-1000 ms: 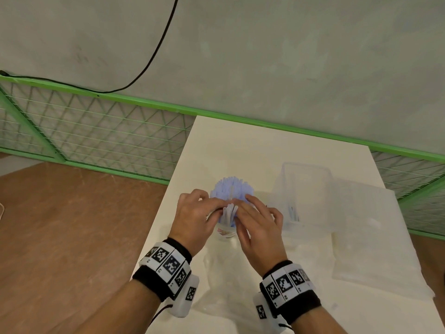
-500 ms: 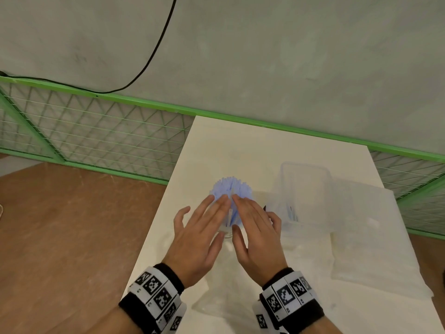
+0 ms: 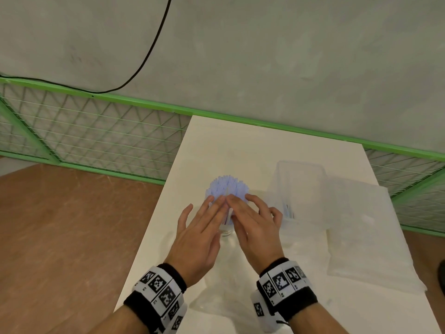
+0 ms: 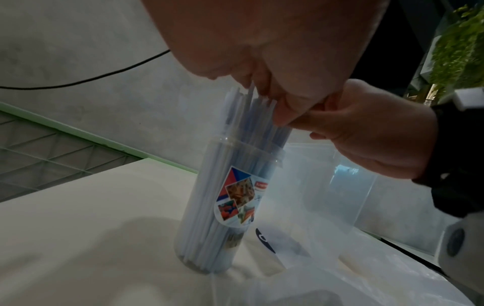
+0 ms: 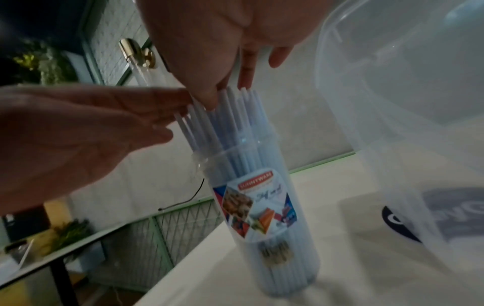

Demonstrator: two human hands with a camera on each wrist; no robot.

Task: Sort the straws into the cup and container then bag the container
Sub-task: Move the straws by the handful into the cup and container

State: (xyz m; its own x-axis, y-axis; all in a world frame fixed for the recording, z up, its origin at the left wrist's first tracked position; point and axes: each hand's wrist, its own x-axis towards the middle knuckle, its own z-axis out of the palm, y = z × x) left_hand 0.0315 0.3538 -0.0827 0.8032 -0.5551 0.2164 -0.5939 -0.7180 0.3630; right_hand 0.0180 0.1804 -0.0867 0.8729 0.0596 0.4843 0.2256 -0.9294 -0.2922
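Observation:
A tall clear cup (image 3: 226, 231) with a coloured label stands on the white table (image 3: 240, 150), packed with pale blue straws (image 3: 227, 186) that stick out of its top. My left hand (image 3: 207, 220) and right hand (image 3: 250, 213) lie side by side with straight fingers resting on the straw tips. The left wrist view shows the labelled cup (image 4: 222, 207) under my left hand (image 4: 261, 62). In the right wrist view, the cup (image 5: 261, 207) stands below my right hand (image 5: 222, 51). A clear rectangular container (image 3: 301, 189) to the right holds a few straws (image 3: 289, 209).
A clear plastic bag (image 3: 366, 237) lies flat at the right of the table, and another sheet of clear plastic (image 3: 216, 300) lies beneath my wrists. A green mesh fence (image 3: 96, 141) runs behind the table, and the table's left edge drops to the brown floor (image 3: 72, 237).
A second ago both hands had curled fingers pinching the straws. The fingers have since straightened and now lie flat on the straw tops. My wrists have drawn back slightly.

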